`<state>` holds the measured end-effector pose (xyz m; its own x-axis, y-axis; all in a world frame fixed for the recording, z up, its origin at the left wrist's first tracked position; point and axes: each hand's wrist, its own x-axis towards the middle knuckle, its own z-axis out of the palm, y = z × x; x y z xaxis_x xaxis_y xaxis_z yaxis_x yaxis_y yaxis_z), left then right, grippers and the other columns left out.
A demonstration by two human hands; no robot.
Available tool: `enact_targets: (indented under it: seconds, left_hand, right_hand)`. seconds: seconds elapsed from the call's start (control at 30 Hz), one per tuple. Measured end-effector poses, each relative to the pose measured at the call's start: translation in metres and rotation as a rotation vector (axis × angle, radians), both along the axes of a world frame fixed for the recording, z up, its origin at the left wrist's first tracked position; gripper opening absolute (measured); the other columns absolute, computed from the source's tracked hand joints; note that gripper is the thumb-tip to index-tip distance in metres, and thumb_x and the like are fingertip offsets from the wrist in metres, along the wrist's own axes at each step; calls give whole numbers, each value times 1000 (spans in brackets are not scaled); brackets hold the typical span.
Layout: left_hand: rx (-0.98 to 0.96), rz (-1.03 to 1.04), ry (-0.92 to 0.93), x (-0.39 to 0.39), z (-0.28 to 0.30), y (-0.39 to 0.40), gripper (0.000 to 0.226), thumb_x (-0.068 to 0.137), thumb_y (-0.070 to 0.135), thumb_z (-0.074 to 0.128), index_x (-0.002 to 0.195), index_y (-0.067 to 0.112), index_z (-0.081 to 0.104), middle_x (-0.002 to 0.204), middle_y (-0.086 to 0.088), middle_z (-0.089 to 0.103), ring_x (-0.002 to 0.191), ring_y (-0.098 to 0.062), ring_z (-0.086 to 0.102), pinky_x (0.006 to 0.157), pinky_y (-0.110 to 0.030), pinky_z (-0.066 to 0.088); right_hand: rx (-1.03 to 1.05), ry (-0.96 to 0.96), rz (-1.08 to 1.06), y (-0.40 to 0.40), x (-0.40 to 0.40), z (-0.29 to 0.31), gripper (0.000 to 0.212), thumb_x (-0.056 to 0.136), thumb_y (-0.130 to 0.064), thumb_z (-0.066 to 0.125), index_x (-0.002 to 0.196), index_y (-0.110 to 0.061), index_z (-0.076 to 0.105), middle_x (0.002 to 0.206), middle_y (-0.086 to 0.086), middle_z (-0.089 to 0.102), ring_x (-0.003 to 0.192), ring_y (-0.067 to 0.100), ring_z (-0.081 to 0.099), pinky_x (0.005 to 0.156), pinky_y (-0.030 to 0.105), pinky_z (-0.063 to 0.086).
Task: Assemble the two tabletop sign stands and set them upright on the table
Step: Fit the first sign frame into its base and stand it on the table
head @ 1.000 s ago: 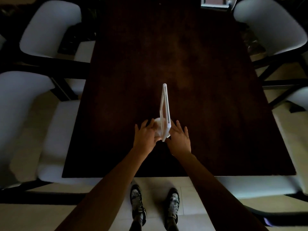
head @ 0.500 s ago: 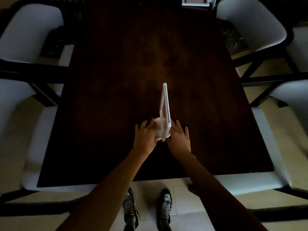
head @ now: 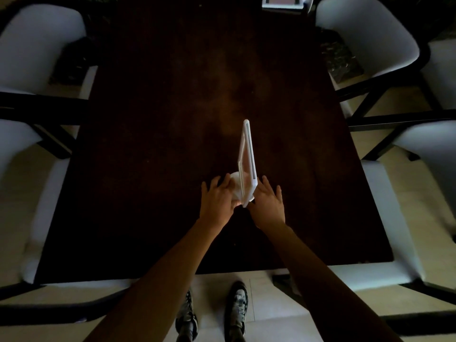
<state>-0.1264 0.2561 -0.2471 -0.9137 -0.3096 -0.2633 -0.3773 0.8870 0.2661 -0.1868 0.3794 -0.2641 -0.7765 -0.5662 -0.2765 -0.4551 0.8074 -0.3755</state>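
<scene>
A white sign stand (head: 247,159) stands upright, edge-on to me, in the near middle of the dark wooden table (head: 172,119). Its round white base (head: 235,185) shows to the left of the frame, partly hidden. My left hand (head: 217,201) rests on the base with fingers spread. My right hand (head: 267,202) presses against the frame's lower right side, fingers spread too. A second white sign stand (head: 283,1) sits at the table's far edge, cut off by the top of the view.
White chairs with black frames flank the table: two on the left (head: 34,45), two on the right (head: 365,38). A dark patterned object (head: 341,61) lies on a right chair's seat. My shoes (head: 237,307) are on the tiled floor below the near edge.
Both hands and the stand keep the same pose. Only the camera has shifted, so the table and chairs slide leftward in view.
</scene>
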Motion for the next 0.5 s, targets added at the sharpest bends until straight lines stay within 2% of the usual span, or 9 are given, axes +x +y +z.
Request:
enact_targets:
  seconds: [0.23,0.5]
  left_hand:
    - [-15,-7,-3,-18,-1,-2,60,83,34,65,136,18,41,149,-1,38,139,-24,29,113,-57,27]
    - [-16,5,-15,-39,0,-8,59,81,34,67,133,16,45,148,-3,41,140,-24,29,114,-59,23]
  right_hand:
    - [2,17,4,-1,-17,2,68,87,-22,61,144,-21,25,156,-1,25,146,20,10,117,51,9]
    - [20,71,1,-10,-34,9,67,82,-22,66,140,-20,33,151,-1,34,141,23,23,112,47,25]
